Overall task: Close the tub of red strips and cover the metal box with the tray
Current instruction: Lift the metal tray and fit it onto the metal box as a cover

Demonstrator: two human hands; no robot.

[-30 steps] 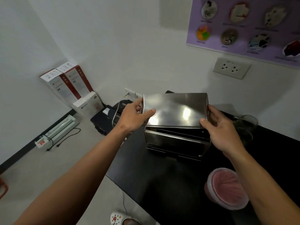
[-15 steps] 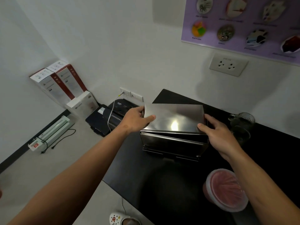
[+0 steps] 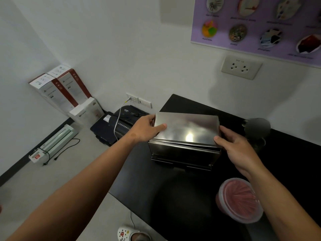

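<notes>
Steel fills the middle of my view: the metal box (image 3: 184,153) stands on the black desk (image 3: 152,192), and the tray (image 3: 186,126) lies upside down on top of it, its flat shiny underside facing up and its front edge sitting along the box's upper rim. I see my left hand (image 3: 145,129) at the tray's left end, thumb laid on the top face and the other fingers (image 3: 152,119) wrapped over the left edge, so it is grasping the tray. My right hand (image 3: 238,146) holds the opposite end, thumb pressed on the near right corner and the fingers curled round the right side of the tray and the box wall just below it. Near the desk's front right, well apart from the box, stands the tub of red strips (image 3: 238,200), with a clear lid on it, partly hidden by my right forearm. Behind my right hand sits a dark glass object (image 3: 257,129) that I cannot identify. Off the desk to the left, on the floor, are a black paper shredder (image 3: 125,122), a white laminator (image 3: 55,142) with its cord, and cardboard boxes (image 3: 60,89) against the wall.
</notes>
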